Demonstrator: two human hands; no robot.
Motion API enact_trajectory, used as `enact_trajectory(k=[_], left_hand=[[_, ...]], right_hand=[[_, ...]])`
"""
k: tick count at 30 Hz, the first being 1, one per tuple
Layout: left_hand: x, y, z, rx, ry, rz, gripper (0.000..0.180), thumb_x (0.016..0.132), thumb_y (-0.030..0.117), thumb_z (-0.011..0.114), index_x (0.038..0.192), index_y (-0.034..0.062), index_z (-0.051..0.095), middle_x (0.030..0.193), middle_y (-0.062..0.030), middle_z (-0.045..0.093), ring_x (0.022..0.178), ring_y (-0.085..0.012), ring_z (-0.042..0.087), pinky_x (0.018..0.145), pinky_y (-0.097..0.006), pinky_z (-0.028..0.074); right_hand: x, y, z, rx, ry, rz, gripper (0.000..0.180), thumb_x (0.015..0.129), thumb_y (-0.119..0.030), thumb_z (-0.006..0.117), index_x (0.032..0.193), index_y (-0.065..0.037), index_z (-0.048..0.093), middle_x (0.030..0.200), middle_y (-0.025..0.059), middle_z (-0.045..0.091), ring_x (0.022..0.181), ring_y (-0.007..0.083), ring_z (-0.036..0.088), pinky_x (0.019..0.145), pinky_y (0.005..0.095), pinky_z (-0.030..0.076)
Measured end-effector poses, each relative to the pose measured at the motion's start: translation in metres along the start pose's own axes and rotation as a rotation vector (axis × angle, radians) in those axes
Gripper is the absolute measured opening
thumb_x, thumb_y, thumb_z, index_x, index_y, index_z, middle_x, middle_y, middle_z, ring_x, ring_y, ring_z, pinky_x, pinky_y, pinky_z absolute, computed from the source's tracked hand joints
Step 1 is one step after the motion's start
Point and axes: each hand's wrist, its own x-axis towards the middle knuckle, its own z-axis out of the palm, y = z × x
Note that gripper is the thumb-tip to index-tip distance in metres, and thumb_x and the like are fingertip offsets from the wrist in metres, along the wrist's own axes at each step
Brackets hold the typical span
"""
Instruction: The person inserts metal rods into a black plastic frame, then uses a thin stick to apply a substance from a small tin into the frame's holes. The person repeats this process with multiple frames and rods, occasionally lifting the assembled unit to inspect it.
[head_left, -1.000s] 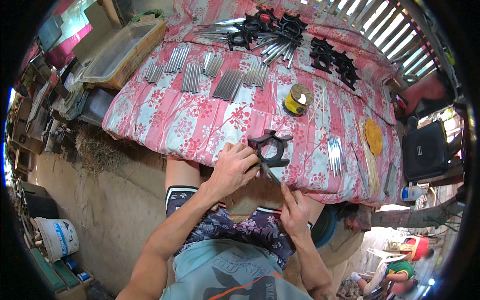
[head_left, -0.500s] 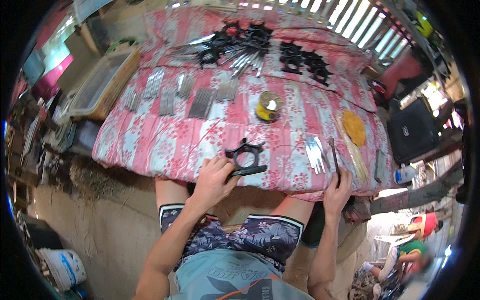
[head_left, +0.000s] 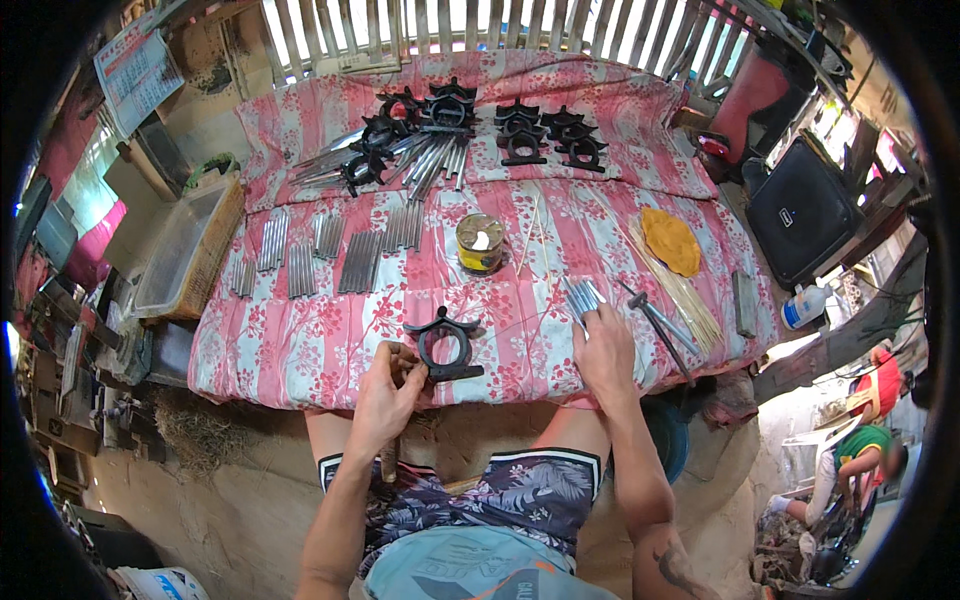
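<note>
My left hand (head_left: 388,388) is closed on the lower left edge of a black ring-shaped frame (head_left: 441,345) with a pointed, curved top and a flat base bar. The frame stands near the table's front edge. My right hand (head_left: 604,352) has its fingers closed at a small group of silver metal tubes (head_left: 580,298); its fingertips are partly hidden. Right of that hand lies a dark, thin hammer-like tool (head_left: 656,328), with a loose silver tube (head_left: 676,330) beside it.
A yellow-labelled tin (head_left: 480,244) stands mid-table. Sorted tubes (head_left: 360,262) lie left, and several black frames (head_left: 520,135) at the back. Thin sticks (head_left: 680,290) and an orange pad (head_left: 671,242) lie right. A plastic bin (head_left: 190,250) adjoins the left edge.
My right hand has put down the dark tool and moved left onto the tubes. My left hand still has the black frame. The view has tilted up.
</note>
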Motion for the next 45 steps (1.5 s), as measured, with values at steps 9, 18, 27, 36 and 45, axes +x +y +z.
enact_trajectory(k=[9, 18, 27, 36, 45], left_hand=[[-0.057, 0.006, 0.012, -0.099, -0.091, -0.055, 0.027, 0.096, 0.013, 0.078, 0.117, -0.0035, 0.071, 0.109, -0.0124, 0.075, 0.093, -0.0171, 0.068, 0.076, -0.035, 0.054], [-0.078, -0.028, 0.020, -0.674, -0.153, -0.548, 0.031, 0.105, 0.013, 0.072, 0.128, -0.0061, 0.069, 0.102, -0.0031, 0.074, 0.091, -0.0073, 0.066, 0.076, -0.022, 0.054], [-0.059, -0.002, 0.009, -0.488, -0.153, -0.187, 0.028, 0.101, 0.010, 0.073, 0.124, -0.0071, 0.072, 0.093, 0.0013, 0.071, 0.080, -0.0050, 0.059, 0.068, -0.024, 0.050], [-0.036, 0.011, 0.049, -0.069, -0.343, -0.105, 0.034, 0.095, 0.019, 0.074, 0.118, -0.0051, 0.075, 0.090, -0.0189, 0.077, 0.074, -0.0143, 0.067, 0.071, -0.035, 0.055], [-0.052, 0.013, 0.029, 0.151, -0.248, -0.066, 0.031, 0.094, 0.016, 0.072, 0.119, -0.0022, 0.073, 0.096, -0.0269, 0.074, 0.089, -0.0443, 0.073, 0.079, -0.049, 0.057]], right_hand=[[-0.050, -0.081, -0.030, 0.412, -0.076, 0.009, 0.021, 0.092, -0.014, 0.070, 0.099, 0.005, 0.065, 0.116, 0.0236, 0.063, 0.100, 0.0438, 0.067, 0.086, 0.0530, 0.056], [-0.104, -0.164, 0.003, 0.730, -0.122, -0.310, 0.029, 0.084, -0.003, 0.075, 0.109, 0.002, 0.061, 0.140, 0.0281, 0.058, 0.110, 0.0440, 0.068, 0.091, 0.0477, 0.058], [-0.063, -0.138, -0.020, 0.940, -0.186, -0.244, 0.020, 0.090, -0.003, 0.077, 0.109, 0.000, 0.071, 0.095, 0.0160, 0.066, 0.081, 0.0329, 0.069, 0.070, 0.0424, 0.055], [-0.061, -0.064, -0.042, 0.354, -0.374, 0.046, 0.016, 0.095, -0.020, 0.073, 0.097, -0.005, 0.075, 0.093, 0.0139, 0.066, 0.085, 0.0365, 0.069, 0.075, 0.0466, 0.053], [-0.072, -0.065, -0.034, 0.468, -0.384, -0.075, 0.012, 0.093, -0.017, 0.074, 0.099, -0.007, 0.078, 0.092, 0.0124, 0.068, 0.085, 0.0364, 0.069, 0.077, 0.0474, 0.054]])
